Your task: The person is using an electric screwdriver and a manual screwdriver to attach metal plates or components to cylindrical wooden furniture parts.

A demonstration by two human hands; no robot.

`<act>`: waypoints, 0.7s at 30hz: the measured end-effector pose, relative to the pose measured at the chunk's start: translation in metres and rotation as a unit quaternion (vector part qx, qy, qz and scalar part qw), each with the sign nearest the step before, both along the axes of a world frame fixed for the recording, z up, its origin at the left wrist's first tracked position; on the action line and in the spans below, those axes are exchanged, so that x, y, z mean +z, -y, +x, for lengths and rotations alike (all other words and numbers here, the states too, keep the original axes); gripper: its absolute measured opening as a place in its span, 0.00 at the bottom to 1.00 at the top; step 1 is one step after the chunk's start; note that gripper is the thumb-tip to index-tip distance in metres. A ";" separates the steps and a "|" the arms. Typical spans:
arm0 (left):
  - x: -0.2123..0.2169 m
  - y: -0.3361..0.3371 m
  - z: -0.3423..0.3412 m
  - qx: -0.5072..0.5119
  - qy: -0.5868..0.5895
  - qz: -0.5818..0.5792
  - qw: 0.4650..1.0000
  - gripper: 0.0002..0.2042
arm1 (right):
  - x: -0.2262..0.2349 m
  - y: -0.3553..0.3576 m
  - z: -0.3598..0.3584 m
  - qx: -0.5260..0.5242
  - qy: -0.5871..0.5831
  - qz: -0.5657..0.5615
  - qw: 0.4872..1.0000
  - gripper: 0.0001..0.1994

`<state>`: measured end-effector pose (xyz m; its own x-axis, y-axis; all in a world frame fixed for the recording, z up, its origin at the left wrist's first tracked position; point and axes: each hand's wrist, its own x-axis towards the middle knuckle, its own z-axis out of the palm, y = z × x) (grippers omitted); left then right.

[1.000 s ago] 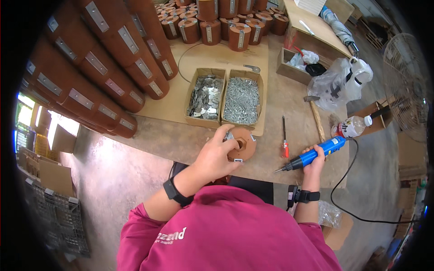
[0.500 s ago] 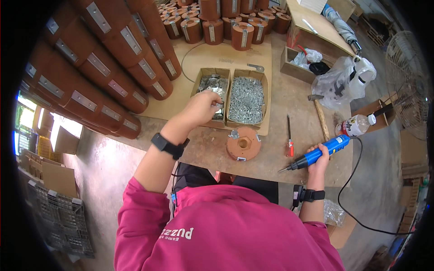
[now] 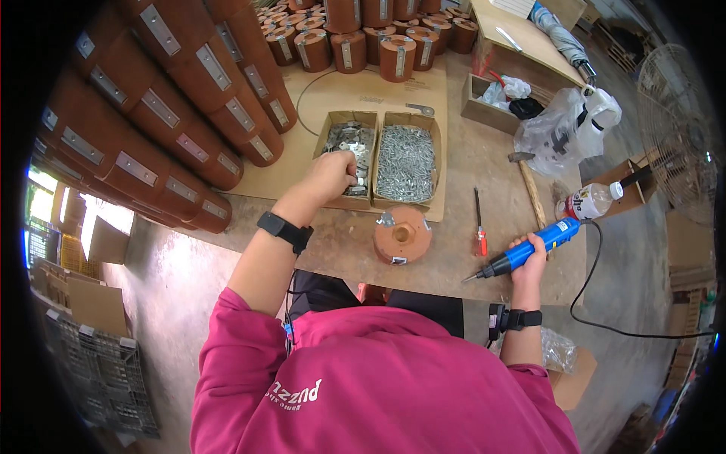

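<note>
My left hand (image 3: 331,175) is over the left cardboard box (image 3: 326,136) of small flat metal pieces (image 3: 354,138). Its fingers are pinched together, and whatever lies between them is too small to make out. My right hand (image 3: 531,261) is wrapped around a blue electric screwdriver (image 3: 540,247), whose bit points left over the table's front edge. Between my hands, a round reddish-brown block (image 3: 403,235) with a centre hole sits on the table, small metal pieces at its rim. The right cardboard box (image 3: 437,163) is full of screws (image 3: 407,161).
Reddish-brown cylinders (image 3: 204,68) with metal strips lean in stacks at left; shorter ones (image 3: 397,59) stand at the back. A red-handled screwdriver (image 3: 480,227), a hammer (image 3: 532,189), a bottle (image 3: 591,200) and a plastic bag (image 3: 569,132) lie to the right. A black cord (image 3: 586,303) trails from the tool.
My left hand stays over the box of metal pieces, its fingers shifting slightly. The right hand still grips the electric screwdriver. The whole view has moved a little.
</note>
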<state>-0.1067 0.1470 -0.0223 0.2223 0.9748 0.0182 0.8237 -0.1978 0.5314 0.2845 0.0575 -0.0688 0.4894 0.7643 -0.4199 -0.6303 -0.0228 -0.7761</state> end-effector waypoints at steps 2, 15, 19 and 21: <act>0.003 0.000 -0.002 0.006 0.030 -0.004 1.000 0.08 | -0.001 0.000 0.001 0.005 0.000 0.005 1.000 0.07; 0.105 0.080 0.061 -0.341 0.185 -0.122 0.913 0.06 | 0.000 0.000 0.000 0.006 -0.001 0.011 1.000 0.07; 0.083 0.086 0.068 -0.326 0.113 -0.044 0.937 0.05 | -0.001 -0.001 0.000 0.008 0.000 0.006 1.000 0.07; 0.079 0.088 0.070 -0.288 0.145 -0.014 0.946 0.03 | -0.001 -0.001 0.000 0.011 0.001 0.006 1.000 0.07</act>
